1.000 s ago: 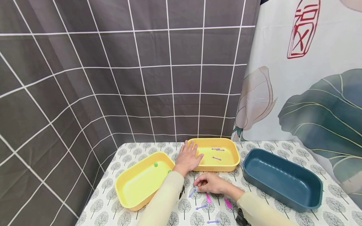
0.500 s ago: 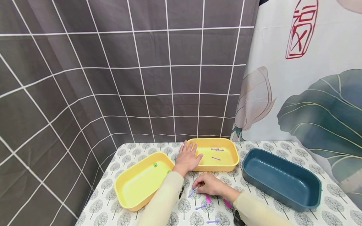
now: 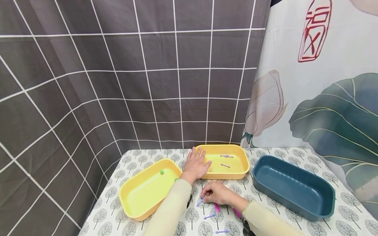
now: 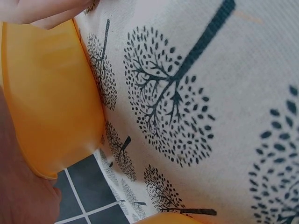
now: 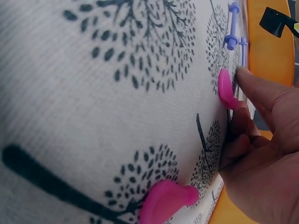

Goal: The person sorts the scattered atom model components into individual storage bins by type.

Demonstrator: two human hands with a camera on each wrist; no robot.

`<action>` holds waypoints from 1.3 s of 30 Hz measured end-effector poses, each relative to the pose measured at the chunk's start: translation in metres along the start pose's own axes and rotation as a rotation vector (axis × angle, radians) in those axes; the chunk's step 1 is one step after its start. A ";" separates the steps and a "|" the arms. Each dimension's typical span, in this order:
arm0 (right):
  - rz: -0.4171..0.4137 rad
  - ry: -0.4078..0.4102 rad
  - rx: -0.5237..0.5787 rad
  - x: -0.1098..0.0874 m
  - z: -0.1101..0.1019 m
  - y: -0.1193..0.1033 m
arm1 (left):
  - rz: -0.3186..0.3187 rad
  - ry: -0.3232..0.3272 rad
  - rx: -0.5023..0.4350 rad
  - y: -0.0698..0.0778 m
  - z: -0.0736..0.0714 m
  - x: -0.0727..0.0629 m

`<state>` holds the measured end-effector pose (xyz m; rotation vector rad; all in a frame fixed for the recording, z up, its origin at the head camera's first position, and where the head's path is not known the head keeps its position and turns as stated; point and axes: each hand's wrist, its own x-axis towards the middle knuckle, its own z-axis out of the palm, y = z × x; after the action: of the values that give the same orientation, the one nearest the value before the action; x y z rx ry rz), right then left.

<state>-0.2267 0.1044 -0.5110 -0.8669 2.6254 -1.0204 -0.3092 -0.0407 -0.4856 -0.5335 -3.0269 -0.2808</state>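
My left hand (image 3: 196, 165) rests with straight, spread fingers over the left end of the far yellow bin (image 3: 243, 175). Several thin purple rods lie in this bin, among them one purple rod (image 3: 225, 165) near its middle. Just in front, my right hand (image 3: 218, 192) pinches the end of another small purple rod (image 3: 199, 202) between thumb and forefinger, low over the cloth. Beside that hand is a pink teardrop-shaped piece (image 5: 226, 88); a second pink piece (image 5: 168, 200) lies under the wrist. Two more rods, a nearer purple rod (image 3: 209, 216) and a front purple rod (image 3: 222, 231), lie on the cloth.
At the left stands another yellow bin (image 3: 125, 200) with small green pieces inside, one green piece (image 3: 162, 172) near its far end. A dark blue bin (image 3: 327, 209) sits at the right. The tree-print tablecloth (image 3: 103, 209) covers the table, with a grey checked curtain (image 3: 153, 82) behind.
My right forearm has shifted slightly left and covers a little more of the pink piece beneath it. My left hand stays on the bin.
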 end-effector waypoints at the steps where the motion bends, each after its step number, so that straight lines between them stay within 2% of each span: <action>1: 0.001 0.000 0.002 0.000 0.000 0.000 | 0.000 -0.001 0.000 0.000 0.000 0.000; 10: 0.030 -0.039 0.074 0.000 -0.009 0.001 | 0.002 0.008 -0.013 0.000 0.000 0.000; 19: 0.064 -0.036 0.219 -0.004 -0.016 0.009 | -0.007 -0.011 0.013 -0.001 0.005 0.003; 39: 0.071 0.024 0.298 -0.019 -0.040 0.015 | -0.012 -0.004 -0.015 0.000 0.001 0.000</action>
<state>-0.2329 0.1462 -0.4917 -0.6908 2.4158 -1.3638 -0.3096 -0.0402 -0.4869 -0.5183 -3.0348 -0.3044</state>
